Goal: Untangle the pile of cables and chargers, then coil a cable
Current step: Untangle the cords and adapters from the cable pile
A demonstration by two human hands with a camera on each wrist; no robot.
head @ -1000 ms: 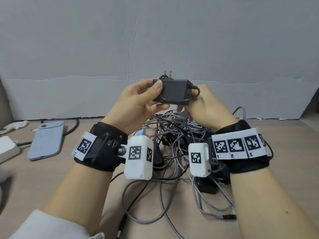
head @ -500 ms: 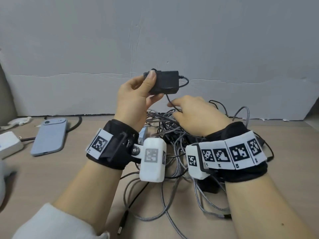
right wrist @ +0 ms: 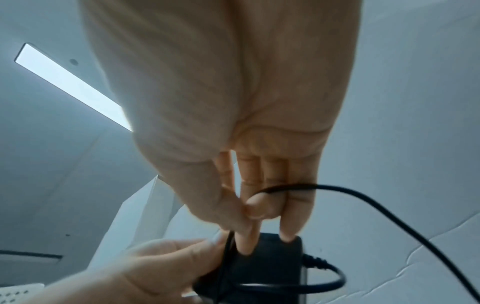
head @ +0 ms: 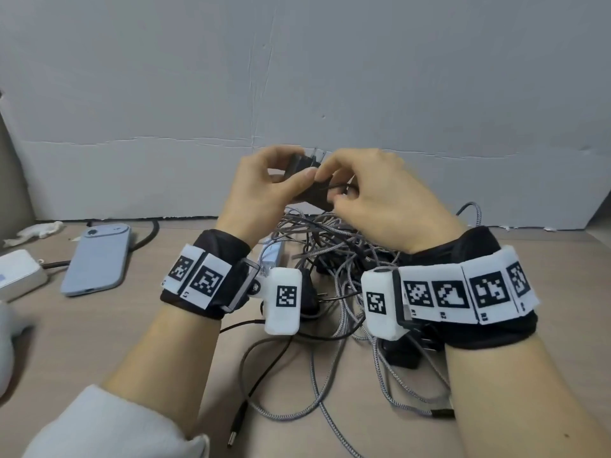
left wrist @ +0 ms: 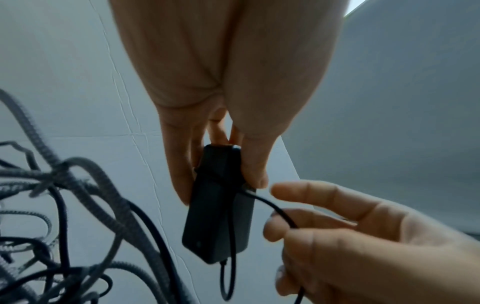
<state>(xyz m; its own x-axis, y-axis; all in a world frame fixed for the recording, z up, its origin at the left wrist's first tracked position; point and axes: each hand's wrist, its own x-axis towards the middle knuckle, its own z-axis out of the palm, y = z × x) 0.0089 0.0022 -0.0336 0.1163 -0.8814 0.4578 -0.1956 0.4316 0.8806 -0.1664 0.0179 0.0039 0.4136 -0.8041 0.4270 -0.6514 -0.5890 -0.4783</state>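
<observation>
My left hand [head: 281, 180] grips a black power adapter [left wrist: 218, 218] between thumb and fingers, held up above the pile. Its thin black cable [left wrist: 275, 207] wraps around the adapter body. My right hand [head: 357, 186] pinches that thin cable [right wrist: 285, 188] close beside the adapter [right wrist: 272, 267], with other fingertips touching the adapter's edge. Below both hands lies the tangled pile of grey braided and black cables [head: 330, 256] on the table. The pile's cables [left wrist: 78, 185] hang at the left of the left wrist view.
A light blue phone [head: 97, 257] lies face down at the left, with a white box [head: 18, 272] beside it. Another black charger [head: 401, 355] sits under my right wrist. A loose barrel plug [head: 235, 436] lies near the front. A grey wall [head: 297, 77] stands behind.
The adapter has turned in my left hand, its prongs now pointing up. My right hand rose from the pile and took hold of the adapter's thin cable.
</observation>
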